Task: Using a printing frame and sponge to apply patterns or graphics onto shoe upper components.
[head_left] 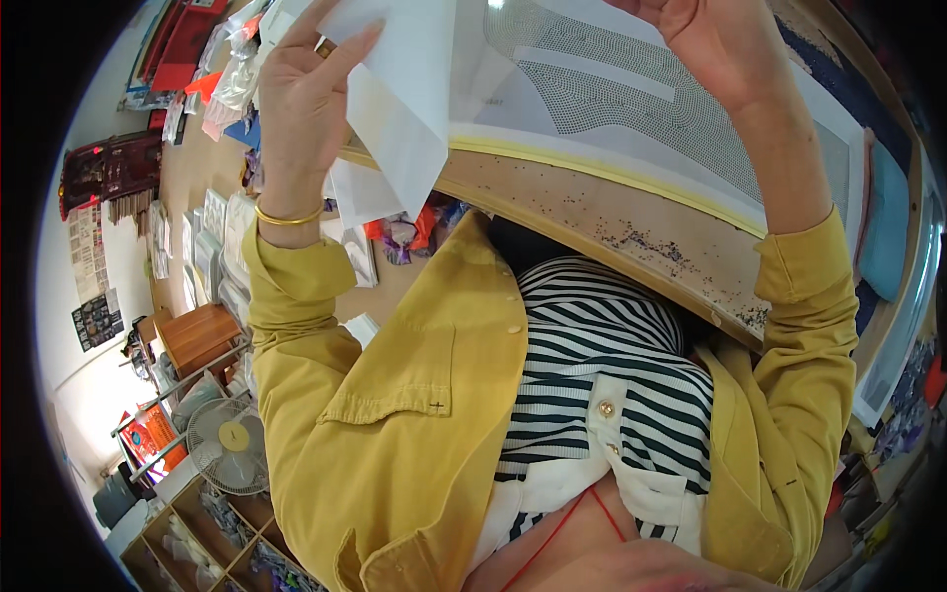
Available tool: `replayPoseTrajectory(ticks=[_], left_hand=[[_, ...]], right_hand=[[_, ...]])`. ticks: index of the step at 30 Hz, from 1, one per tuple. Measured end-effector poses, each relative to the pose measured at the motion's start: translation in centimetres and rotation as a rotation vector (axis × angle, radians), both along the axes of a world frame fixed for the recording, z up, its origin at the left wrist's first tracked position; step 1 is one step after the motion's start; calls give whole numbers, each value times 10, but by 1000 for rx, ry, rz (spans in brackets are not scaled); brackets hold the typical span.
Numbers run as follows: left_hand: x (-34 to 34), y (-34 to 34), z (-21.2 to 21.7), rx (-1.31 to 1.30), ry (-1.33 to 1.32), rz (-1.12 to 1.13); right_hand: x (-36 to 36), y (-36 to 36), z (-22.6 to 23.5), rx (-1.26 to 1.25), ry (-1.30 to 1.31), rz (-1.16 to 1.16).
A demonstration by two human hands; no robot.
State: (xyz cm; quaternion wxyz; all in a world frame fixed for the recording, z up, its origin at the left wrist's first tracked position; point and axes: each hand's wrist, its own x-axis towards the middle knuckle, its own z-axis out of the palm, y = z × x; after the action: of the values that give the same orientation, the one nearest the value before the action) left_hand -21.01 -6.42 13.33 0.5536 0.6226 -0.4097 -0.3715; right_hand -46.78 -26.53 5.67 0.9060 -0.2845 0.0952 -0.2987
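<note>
At the upper left my left hand [308, 116] is closed on a white sheet [409, 74], with the thumb lying over its face. The sheet hangs down in a folded, partly see-through corner. Below and to the right lies a pale panel [503, 113] covered in rows of small dark dots, edged by a yellow strip [612, 178]. Above the panel's right part is my right hand [725, 54], palm partly showing. Its fingertips run out past the top edge, so whether it holds anything is hidden.
The panel rests on a tan wooden work surface [538, 197] with tiny dark bits [641, 242] scattered along its near edge. A blue pad [883, 222] lies at the right. To the left are a fan [227, 444], a wooden box [202, 335] and divided bins [212, 533].
</note>
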Motion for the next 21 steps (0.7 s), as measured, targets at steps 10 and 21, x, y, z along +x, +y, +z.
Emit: replayPoseTrajectory(ticks=[10, 21], left_hand=[[-23, -23, -6, -85, -127, -69], [123, 9, 51, -311, -122, -63]], right_hand=[[53, 107, 49, -404, 494, -27], [-61, 2, 79, -542, 391, -154]])
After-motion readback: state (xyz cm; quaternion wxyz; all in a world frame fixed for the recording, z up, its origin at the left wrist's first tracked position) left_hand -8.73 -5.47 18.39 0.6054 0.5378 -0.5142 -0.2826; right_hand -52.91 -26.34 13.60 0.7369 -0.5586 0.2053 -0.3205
